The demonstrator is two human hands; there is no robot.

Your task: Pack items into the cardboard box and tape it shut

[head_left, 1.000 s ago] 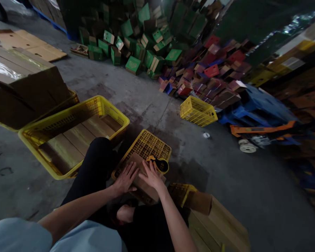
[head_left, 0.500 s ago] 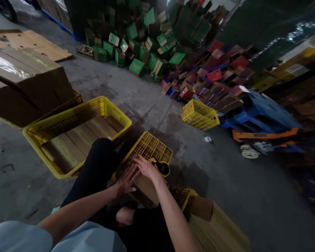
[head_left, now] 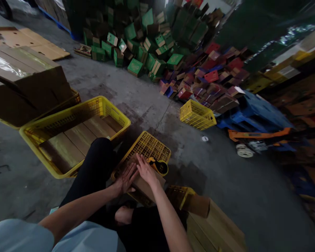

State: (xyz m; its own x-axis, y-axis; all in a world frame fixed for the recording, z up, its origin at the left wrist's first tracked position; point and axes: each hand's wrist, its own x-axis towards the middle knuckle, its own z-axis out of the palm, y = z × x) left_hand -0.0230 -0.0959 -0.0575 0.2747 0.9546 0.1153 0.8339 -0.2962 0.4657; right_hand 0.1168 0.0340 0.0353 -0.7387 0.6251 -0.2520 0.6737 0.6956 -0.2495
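Observation:
A brown cardboard box [head_left: 144, 187] lies on an upturned yellow crate [head_left: 153, 148] between my knees. My left hand [head_left: 126, 178] is spread flat over the box's left side, fingers pointing away from me. Beside it my right hand [head_left: 146, 170] rests on the box top with fingers stretched out, its fingertips close to those of the left. Just right of the right hand, a yellow-and-black tape dispenser [head_left: 160, 166] sits on the crate. Neither hand is wrapped round anything.
To the left stands a yellow basket [head_left: 76, 115] holding several cardboard boxes [head_left: 80, 138]. More cartons [head_left: 215, 227] lie at the lower right. Ahead are another yellow crate [head_left: 196, 114], a blue pallet [head_left: 262, 112] on an orange pallet jack [head_left: 259, 134], and heaps of green cartons [head_left: 147, 56].
My right hand has turned so its fingers point more away from me, and more of the box top shows between the hands. The view has shifted slightly.

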